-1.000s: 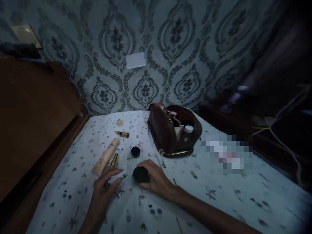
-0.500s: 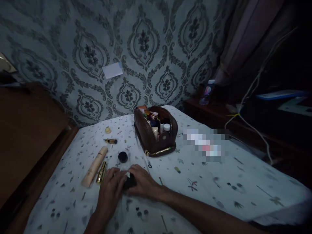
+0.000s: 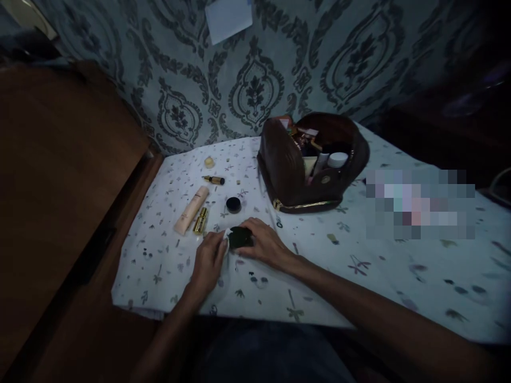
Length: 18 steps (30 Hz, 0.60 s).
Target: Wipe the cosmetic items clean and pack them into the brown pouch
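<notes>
My right hand (image 3: 265, 244) grips a dark, shiny flat item (image 3: 240, 238) from its right side. At that item's left edge, my left hand (image 3: 209, 258) pinches a small white cloth or tissue (image 3: 227, 239). Just beyond the hands lies a round black jar or lid (image 3: 233, 205). A gold tube (image 3: 200, 221) and a beige squeeze tube (image 3: 192, 210) lie up and left of my left hand. Farther back are a small gold-and-black bottle (image 3: 214, 180) and a little yellowish pot (image 3: 209, 162).
An open brown bag (image 3: 283, 170) full of cosmetics stands behind my right hand on the patterned white cloth (image 3: 319, 298). Brown wooden furniture (image 3: 72, 159) borders the left side. Patterned wallpaper rises behind, with a white card (image 3: 229, 20) on it. A pixelated patch covers something at right.
The view has tilted down and moved closer. My hands have drawn slightly apart, so more of the dark item and the white cloth shows between them.
</notes>
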Motion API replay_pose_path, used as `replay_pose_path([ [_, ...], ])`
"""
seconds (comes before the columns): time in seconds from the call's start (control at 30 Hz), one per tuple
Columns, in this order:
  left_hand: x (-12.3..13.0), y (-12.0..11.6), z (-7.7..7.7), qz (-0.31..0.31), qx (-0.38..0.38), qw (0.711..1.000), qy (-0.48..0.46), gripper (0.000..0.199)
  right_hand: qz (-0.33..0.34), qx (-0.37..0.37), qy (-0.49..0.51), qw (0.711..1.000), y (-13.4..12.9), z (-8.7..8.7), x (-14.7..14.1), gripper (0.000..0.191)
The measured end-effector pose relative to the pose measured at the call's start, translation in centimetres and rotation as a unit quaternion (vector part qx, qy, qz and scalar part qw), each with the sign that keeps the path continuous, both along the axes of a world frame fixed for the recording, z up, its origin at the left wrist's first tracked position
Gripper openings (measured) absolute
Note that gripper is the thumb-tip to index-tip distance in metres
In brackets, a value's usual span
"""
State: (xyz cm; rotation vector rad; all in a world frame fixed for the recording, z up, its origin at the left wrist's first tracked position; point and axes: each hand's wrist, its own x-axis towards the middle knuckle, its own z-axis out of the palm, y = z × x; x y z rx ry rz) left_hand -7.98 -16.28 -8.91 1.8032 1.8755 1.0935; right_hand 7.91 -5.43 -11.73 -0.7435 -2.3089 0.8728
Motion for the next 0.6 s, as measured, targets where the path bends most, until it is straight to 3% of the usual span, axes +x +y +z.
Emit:
replay_pose_path([
  [0.13, 0.2, -0.3, 0.0, -0.008, 0.012, 1.0, 0.011, 0.027, 0.015, 0.011, 0.013, 1.0, -0.1, -0.4, 0.3, 0.041],
  [0.3, -0.3, 0.2, -0.2, -0.017, 0.019, 1.0, 0.002, 0.027, 0.095, 0.014, 0.025, 0.995, 0.9, -1.1, 1.4, 0.069],
  [0.43, -0.6, 0.4, -0.5, -0.014, 0.029, 0.999, -0.016, 0.026, 0.134, -0.01, 0.037, 0.99, 1.6, -1.2, 1.9, 0.061],
  [0.6, -0.4, 0.3, -0.4, -0.014, 0.033, 0.999, -0.008, 0.026, 0.101, -0.038, 0.048, 0.993, 1.4, -0.7, 1.2, 0.057],
])
